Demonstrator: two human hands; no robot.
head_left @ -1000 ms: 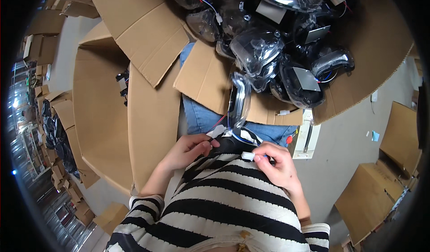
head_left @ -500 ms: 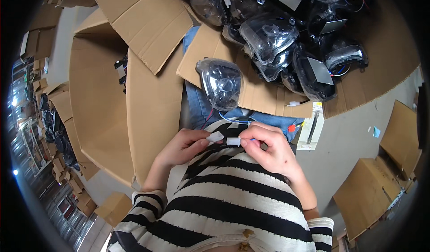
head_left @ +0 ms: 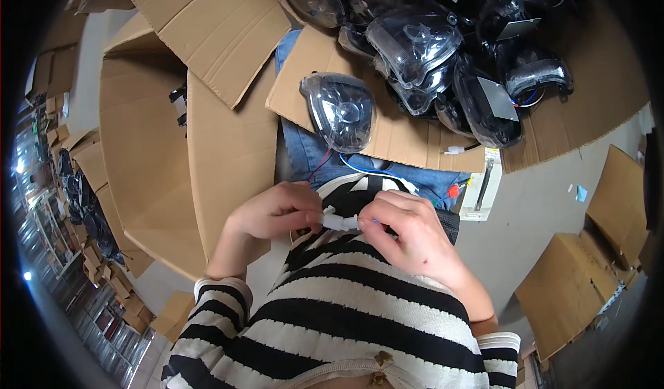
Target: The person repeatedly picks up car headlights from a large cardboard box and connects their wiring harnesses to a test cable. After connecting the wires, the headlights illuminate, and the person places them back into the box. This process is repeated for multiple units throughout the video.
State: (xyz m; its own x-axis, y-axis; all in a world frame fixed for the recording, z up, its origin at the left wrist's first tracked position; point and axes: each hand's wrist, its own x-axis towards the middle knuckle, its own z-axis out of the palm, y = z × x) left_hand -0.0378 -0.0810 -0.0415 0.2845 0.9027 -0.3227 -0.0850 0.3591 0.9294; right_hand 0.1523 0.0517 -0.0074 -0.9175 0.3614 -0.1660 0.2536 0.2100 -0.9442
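In front of my striped shirt, both hands meet at a pair of white plastic wire connectors [head_left: 339, 222], their ends brought together. My left hand [head_left: 277, 211] pinches the left connector between thumb and fingers. The right one is gripped by my right hand [head_left: 409, 235], with a bit of blue wire at its fingertips. Whether the two halves are fully mated is too small to tell. Just beyond lies a clear-lensed headlight [head_left: 342, 112] on a cardboard flap, with red and blue wires trailing toward my hands. A small red connector [head_left: 453, 191] hangs right of my right hand.
A cardboard box [head_left: 567, 112] at the far right holds a heap of headlights [head_left: 418, 43]. On the left stands another open carton [head_left: 138, 174] with dark parts inside. More boxes [head_left: 570, 292] stand on the floor at right.
The two white connectors, apart before, now touch end to end. My left hand has turned over and closed in around its connector; my right hand has shifted slightly left.
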